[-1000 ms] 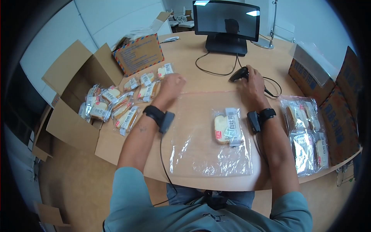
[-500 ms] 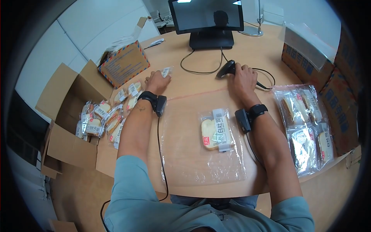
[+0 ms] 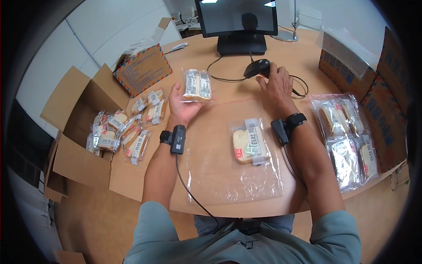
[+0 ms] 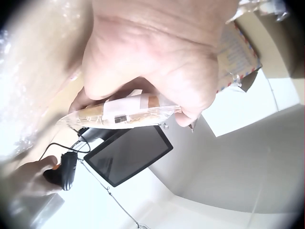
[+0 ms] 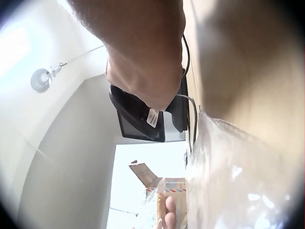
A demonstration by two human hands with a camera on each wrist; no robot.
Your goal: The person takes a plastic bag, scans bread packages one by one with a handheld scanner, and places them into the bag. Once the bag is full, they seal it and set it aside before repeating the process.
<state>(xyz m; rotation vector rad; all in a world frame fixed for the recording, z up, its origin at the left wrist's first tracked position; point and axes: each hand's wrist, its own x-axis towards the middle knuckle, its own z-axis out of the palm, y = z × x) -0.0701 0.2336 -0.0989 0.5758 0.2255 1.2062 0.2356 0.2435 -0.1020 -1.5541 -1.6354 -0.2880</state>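
Observation:
In the head view my left hand [image 3: 184, 109] holds a clear-wrapped pack of sliced bread [image 3: 198, 87], its white printed label facing up. The thumb stands at the pack's left edge and the other fingers are mostly hidden beneath it. The left wrist view shows that bread pack [image 4: 125, 112] edge-on between thumb and fingers. My right hand [image 3: 280, 90] grips a black handheld barcode scanner [image 3: 256, 68], whose head points left toward the bread. Below both hands a large clear plastic bag [image 3: 211, 176] lies flat, with another bread pack [image 3: 249, 143] at its right half.
Several bread packs [image 3: 138, 145] lie at the left by an open cardboard box [image 3: 74, 145]. A filled clear bag of bread packs [image 3: 345, 141] lies at the right beside printed cartons [image 3: 382, 123]. A monitor [image 3: 237, 20] stands behind, and the scanner's cable [image 3: 303, 88] curls on the table.
My left hand reached to the back-left bread pack, picked it up, turned palm-up and brought it toward the middle. The right hand has raised the scanner and turned it slightly toward the pack.

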